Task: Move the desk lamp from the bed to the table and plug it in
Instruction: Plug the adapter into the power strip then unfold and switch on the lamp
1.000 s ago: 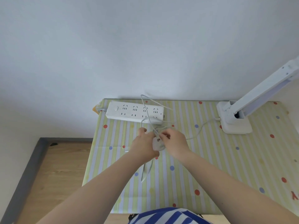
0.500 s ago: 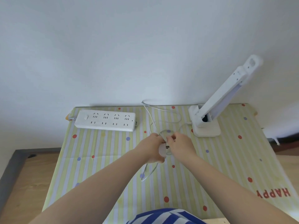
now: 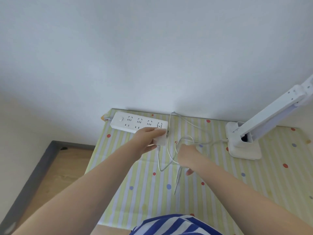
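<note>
The white desk lamp point(image 3: 243, 143) stands on the table point(image 3: 220, 192) at the back right, its arm slanting up to the right. A white power strip point(image 3: 133, 123) lies along the back left edge by the wall. My left hand point(image 3: 147, 141) grips the lamp's white plug adapter point(image 3: 160, 140) at the strip's right end, over its last socket. My right hand point(image 3: 186, 156) holds loops of the thin white cord point(image 3: 186, 139), which runs from the adapter to the lamp's base.
The table wears a yellow-striped cloth with coloured dots. A white wall rises right behind it. Wooden floor and a dark grey skirting point(image 3: 33, 175) lie to the left. My blue-striped shirt point(image 3: 174, 224) shows at the bottom.
My left hand has carried the adapter from the table's middle up to the right end of the power strip. My right hand stayed back holding the cord loops. The view swung left.
</note>
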